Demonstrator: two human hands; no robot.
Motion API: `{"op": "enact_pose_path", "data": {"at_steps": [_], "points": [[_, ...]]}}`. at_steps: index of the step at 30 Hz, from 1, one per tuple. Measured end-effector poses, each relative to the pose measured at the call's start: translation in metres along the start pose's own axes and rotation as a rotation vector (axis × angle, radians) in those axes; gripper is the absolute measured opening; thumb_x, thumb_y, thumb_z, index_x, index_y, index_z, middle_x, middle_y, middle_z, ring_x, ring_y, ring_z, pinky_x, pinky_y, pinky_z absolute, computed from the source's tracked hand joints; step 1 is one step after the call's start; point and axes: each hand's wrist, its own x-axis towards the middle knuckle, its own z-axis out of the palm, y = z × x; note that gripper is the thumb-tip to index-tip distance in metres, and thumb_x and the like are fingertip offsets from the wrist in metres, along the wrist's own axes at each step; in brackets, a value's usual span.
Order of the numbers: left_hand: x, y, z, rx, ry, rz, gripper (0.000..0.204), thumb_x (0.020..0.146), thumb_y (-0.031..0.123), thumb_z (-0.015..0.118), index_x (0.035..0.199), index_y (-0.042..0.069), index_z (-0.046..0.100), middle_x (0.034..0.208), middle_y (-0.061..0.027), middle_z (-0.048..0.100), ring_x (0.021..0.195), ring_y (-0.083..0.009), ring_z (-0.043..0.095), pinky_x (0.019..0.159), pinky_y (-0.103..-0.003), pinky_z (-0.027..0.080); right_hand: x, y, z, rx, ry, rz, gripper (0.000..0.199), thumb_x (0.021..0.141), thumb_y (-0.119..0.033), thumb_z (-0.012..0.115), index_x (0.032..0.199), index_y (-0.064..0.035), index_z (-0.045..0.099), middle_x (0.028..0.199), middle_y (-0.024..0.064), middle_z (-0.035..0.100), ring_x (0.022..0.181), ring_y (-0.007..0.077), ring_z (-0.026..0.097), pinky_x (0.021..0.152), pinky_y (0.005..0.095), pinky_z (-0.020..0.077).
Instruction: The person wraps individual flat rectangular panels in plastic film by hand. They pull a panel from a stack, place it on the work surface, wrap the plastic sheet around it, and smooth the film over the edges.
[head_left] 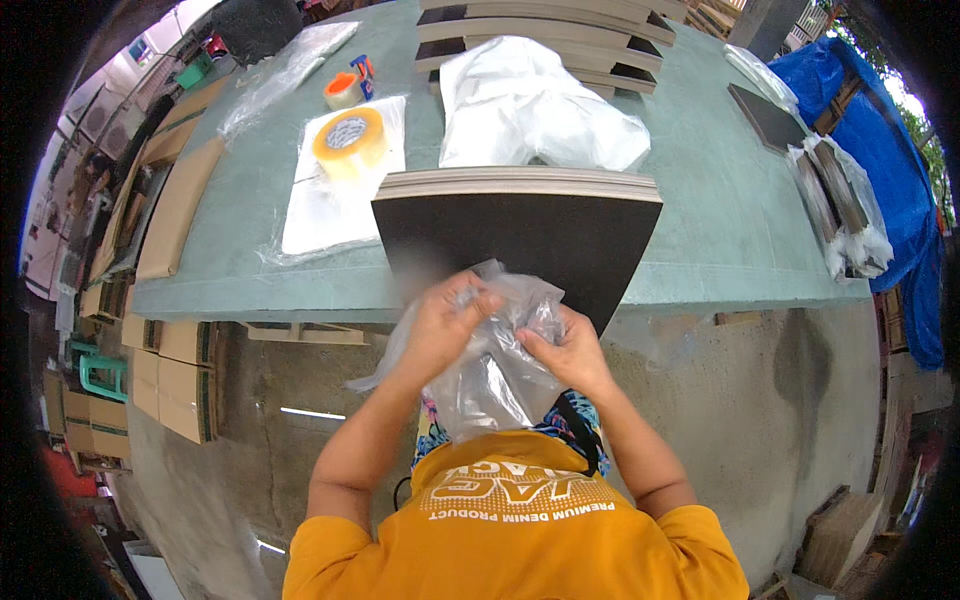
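Observation:
A clear plastic bag [490, 375] is bunched between my two hands in front of my body. My left hand [452, 318] pinches its gathered edge on one side. My right hand [562, 345] grips the opposite side, thumb on top of the plastic. Just beyond them a stack of black-faced boards [520, 225] with pale edges leans over the table's front edge. The lower part of the stack is hidden behind the bag and my hands. Behind it lies a crumpled white plastic sheet [540, 105].
The green table [730, 220] carries a yellow tape roll [350, 140] on flat plastic bags [315, 205], and a tape dispenser [345, 90]. More boards [540, 45] are piled at the back. Plastic-wrapped boards [840, 205] stand at the right edge. Cardboard boxes [175, 380] sit on the floor at left.

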Motion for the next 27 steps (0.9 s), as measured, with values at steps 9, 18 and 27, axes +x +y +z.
{"op": "enact_pose_path", "data": {"at_steps": [9, 18, 27], "points": [[-0.005, 0.012, 0.014, 0.214, -0.301, 0.118, 0.038, 0.073, 0.024, 0.065, 0.101, 0.005, 0.047, 0.082, -0.0105, 0.058, 0.071, -0.0215, 0.058, 0.063, -0.031, 0.043, 0.007, -0.006, -0.008, 0.202, -0.008, -0.046, 0.023, 0.084, -0.021, 0.052, 0.081, 0.0007, 0.057, 0.065, 0.0001, 0.056, 0.06, 0.0068, 0.047, 0.056, 0.0233, 0.0402], [-0.021, 0.025, -0.011, 0.283, -0.295, 0.028, 0.055, 0.07, 0.016, 0.067, 0.116, 0.008, 0.038, 0.109, -0.0138, 0.05, 0.085, -0.0259, 0.06, 0.064, -0.033, 0.047, 0.002, -0.015, -0.068, 0.223, 0.046, 0.001, 0.031, 0.082, -0.033, 0.053, 0.083, -0.0021, 0.057, 0.074, 0.0054, 0.059, 0.068, 0.0095, 0.054, 0.06, 0.0234, 0.043], [-0.019, 0.017, -0.016, 0.193, -0.212, 0.079, 0.055, 0.066, 0.011, 0.07, 0.113, 0.007, 0.043, 0.079, -0.0071, 0.058, 0.069, -0.0111, 0.055, 0.063, -0.024, 0.043, -0.003, -0.012, -0.044, 0.065, -0.156, 0.055, 0.018, 0.07, -0.011, 0.068, 0.079, 0.0004, 0.058, 0.068, 0.0003, 0.057, 0.059, 0.0041, 0.048, 0.052, 0.0197, 0.0402]]}}
